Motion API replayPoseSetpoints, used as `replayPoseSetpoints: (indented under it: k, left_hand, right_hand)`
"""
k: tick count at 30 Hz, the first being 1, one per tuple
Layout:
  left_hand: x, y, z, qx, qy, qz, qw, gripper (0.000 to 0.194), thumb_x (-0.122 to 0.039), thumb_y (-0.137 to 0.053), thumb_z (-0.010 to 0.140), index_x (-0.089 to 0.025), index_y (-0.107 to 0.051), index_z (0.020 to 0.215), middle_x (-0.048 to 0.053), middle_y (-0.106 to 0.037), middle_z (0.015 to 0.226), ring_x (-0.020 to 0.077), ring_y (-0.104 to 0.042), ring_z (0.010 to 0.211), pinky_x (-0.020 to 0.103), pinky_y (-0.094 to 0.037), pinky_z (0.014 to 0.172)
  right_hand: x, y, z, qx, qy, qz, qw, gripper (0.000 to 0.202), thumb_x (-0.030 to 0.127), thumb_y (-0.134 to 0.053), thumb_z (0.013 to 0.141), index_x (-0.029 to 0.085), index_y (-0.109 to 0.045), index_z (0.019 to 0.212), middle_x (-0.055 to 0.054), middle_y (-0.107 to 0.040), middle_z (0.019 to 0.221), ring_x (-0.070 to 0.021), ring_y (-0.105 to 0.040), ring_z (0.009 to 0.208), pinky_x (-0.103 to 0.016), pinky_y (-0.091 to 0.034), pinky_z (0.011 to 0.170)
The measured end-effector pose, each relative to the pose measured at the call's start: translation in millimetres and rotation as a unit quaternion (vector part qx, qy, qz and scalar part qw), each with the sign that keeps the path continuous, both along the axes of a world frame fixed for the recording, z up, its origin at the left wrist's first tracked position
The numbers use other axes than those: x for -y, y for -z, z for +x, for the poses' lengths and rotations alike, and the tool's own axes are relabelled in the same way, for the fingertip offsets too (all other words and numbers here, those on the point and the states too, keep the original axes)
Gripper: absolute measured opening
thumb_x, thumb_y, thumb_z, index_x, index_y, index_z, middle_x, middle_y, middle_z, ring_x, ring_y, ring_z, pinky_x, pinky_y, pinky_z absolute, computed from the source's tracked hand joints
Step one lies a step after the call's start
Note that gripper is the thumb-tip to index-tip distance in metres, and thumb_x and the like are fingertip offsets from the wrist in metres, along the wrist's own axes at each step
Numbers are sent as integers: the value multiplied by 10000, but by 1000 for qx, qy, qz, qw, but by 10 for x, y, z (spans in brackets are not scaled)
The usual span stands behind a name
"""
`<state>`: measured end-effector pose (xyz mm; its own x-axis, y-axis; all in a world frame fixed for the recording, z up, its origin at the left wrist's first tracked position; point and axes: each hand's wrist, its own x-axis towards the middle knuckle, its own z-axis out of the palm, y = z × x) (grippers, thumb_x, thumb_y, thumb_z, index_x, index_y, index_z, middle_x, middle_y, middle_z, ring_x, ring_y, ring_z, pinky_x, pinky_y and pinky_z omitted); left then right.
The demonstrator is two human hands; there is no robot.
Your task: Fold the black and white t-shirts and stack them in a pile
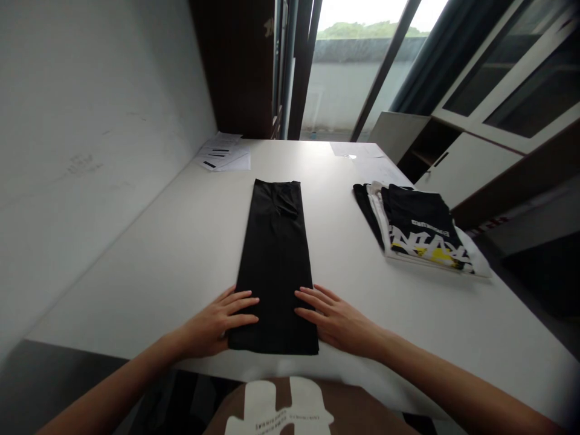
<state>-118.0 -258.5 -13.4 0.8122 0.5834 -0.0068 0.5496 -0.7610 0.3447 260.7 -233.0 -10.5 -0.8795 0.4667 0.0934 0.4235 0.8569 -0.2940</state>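
A black garment (277, 254), folded into a long narrow strip, lies flat on the white table (181, 241), with its near end close to the table's front edge. My left hand (222, 320) rests on its left edge near that end, fingers spread over the cloth. On the opposite edge lies my right hand (333, 315), its fingers also apart and their tips on the fabric. Neither hand grips the cloth. Slight wrinkles show at the garment's far end.
Folded clothes (426, 229) are stacked at the table's right side, a black printed one on top. Papers (226, 154) lie at the far left, and more sheets (357, 158) at the far right. A wall (90, 151) borders the table's left side.
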Motion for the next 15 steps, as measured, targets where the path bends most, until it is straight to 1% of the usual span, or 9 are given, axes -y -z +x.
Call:
replayPoseSetpoints:
  k: [2,5,7,9,11,12,13,15]
  left_hand:
    - [-6,53,23,1,-11,19,1000,642,-70,-554,868,-329,-552,1456,8,-398,1632,266,-304,1538,568,-182,1287]
    - [-77,117,30,0,-30,63,998,675,15,-466,886,-326,-558,1461,12,-439,1608,252,-326,1530,569,-196,1283]
    - [-128,129,27,2,-29,72,997,658,16,-455,904,-317,-564,1461,19,-450,1600,254,-323,1533,562,-223,1277]
    - [-165,101,23,8,-18,56,998,674,19,-462,894,-319,-560,1468,20,-451,1599,251,-335,1528,550,-248,1273]
    - [-184,16,27,19,-5,13,1000,717,26,-475,865,-333,-546,1482,14,-467,1587,241,-382,1504,532,-273,1269]
    - [-187,-53,36,26,0,-19,999,735,28,-482,852,-345,-544,1483,6,-491,1570,234,-417,1484,519,-287,1266]
    - [-185,-142,52,35,3,-56,998,741,27,-487,845,-359,-553,1474,-6,-525,1543,227,-452,1461,504,-302,1261]
    - [-168,-373,104,65,10,-143,988,698,11,-490,861,-383,-604,1425,-29,-602,1467,213,-526,1398,453,-359,1236]
  right_hand:
    - [-39,78,-29,-2,-6,9,1000,687,109,-597,841,202,-505,1516,-145,-379,1623,-291,-333,1518,-527,-273,1260]
    - [-94,176,-63,-26,-36,25,999,729,73,-555,837,248,-483,1541,-98,-387,1624,-287,-302,1531,-565,-195,1275]
    - [-114,188,-83,-48,-49,20,997,730,59,-534,845,281,-489,1539,-67,-405,1615,-287,-284,1537,-590,-162,1274]
    - [-113,151,-99,-69,-53,-20,996,697,80,-532,875,295,-493,1537,-58,-434,1597,-274,-312,1527,-565,-204,1271]
    - [-98,74,-110,-96,-50,-94,990,633,119,-532,919,296,-510,1526,-60,-506,1545,-246,-388,1491,-509,-279,1257]
    - [-88,21,-112,-112,-48,-137,983,595,138,-528,940,294,-528,1514,-62,-553,1503,-234,-432,1466,-484,-311,1245]
    - [-77,-39,-111,-129,-49,-180,974,554,155,-521,959,291,-552,1495,-66,-600,1456,-225,-475,1436,-462,-341,1230]
    - [-52,-177,-99,-160,-54,-267,949,461,201,-497,1000,277,-616,1439,-76,-666,1371,-219,-559,1361,-435,-392,1196]
